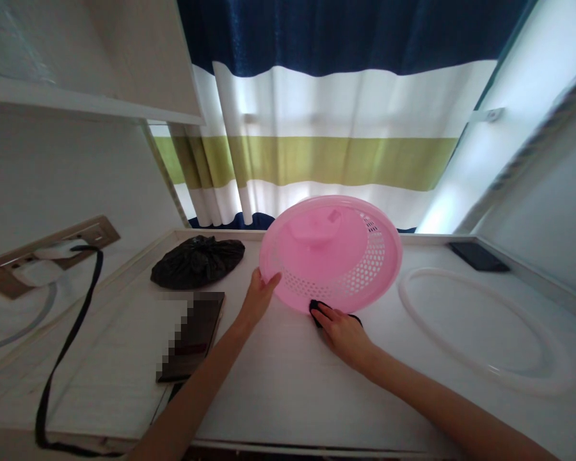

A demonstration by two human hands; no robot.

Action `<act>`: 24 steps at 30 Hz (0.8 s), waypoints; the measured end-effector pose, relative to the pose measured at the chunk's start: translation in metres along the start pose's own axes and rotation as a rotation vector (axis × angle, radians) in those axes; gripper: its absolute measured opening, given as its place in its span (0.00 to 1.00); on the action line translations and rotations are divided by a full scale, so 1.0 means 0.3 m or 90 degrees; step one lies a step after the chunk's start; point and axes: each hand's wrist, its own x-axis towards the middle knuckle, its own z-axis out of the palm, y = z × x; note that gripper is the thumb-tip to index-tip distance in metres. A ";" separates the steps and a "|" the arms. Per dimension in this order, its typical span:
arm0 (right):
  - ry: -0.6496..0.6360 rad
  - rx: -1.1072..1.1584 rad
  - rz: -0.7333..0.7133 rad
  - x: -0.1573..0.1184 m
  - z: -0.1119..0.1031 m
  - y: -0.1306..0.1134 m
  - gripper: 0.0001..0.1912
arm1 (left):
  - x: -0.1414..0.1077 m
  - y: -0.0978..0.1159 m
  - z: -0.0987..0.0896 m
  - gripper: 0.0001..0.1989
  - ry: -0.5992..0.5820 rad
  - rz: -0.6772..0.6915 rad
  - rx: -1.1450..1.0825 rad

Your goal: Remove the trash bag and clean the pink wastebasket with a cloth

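A pink round plastic basket (312, 256), with a perforated band around its side, stands tilted up on its edge with its inside facing me. My left hand (260, 296) grips its lower left rim, the thumb lying over the front and the other fingers mostly hidden behind. At the bottom edge, my right hand (343, 333) is closed on a black cloth (319, 308) and presses it against the rim. The cloth sticks out on both sides of the fingers. The basket's back is hidden.
On the white desktop (278, 397) lie a black plastic bag (196, 261), a dark flat framed object (194, 339), partly pixelated, a translucent white ring (475, 358) and a black flat object (479, 255). A black cord (70, 342) hangs from the wall socket (106, 232). Striped curtains (326, 109) hang behind.
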 end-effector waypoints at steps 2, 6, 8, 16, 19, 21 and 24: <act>-0.001 0.000 0.003 -0.008 -0.002 0.016 0.24 | 0.060 0.070 -0.026 0.31 0.083 0.091 0.030; 0.001 -0.016 0.002 -0.029 -0.005 0.051 0.23 | 0.157 0.219 -0.048 0.33 0.030 0.301 0.178; 0.006 -0.042 0.012 -0.044 -0.005 0.077 0.22 | 0.177 0.279 -0.033 0.36 -0.051 0.384 0.254; 0.079 -0.277 0.106 -0.088 -0.039 0.260 0.22 | 0.137 0.313 0.064 0.30 -0.135 0.395 0.452; 0.099 -0.327 0.085 -0.092 -0.056 0.294 0.21 | 0.129 0.282 0.067 0.28 -0.074 0.377 0.459; 0.095 -0.336 0.077 -0.093 -0.057 0.290 0.21 | 0.122 0.263 0.067 0.28 -0.035 0.370 0.440; 0.074 -0.324 0.072 -0.091 -0.044 0.258 0.21 | 0.104 0.230 0.068 0.29 0.002 0.358 0.391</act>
